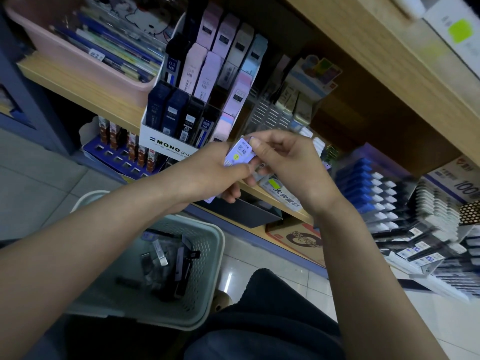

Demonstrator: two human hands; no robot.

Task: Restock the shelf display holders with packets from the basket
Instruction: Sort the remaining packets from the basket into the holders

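both hands, the left hand (207, 172) and right hand (285, 162), pinch a lilac packet (239, 153) just before the mono holder (166, 141), above the basket (207, 229); square it upright, then slide it into a free slot.

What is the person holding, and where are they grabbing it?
A small lilac packet: left hand holds its lower part, right hand fingers pinch its top corner.

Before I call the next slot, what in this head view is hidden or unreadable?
- Lilac packet: lower part covered by the left hand and right hand; small print too fine to read.
- Basket: near side hidden by the left forearm; contents dark, count unclear.
- Clear holder: free slots blurred.
- Upper shelf: boxes cut off by the top edge.
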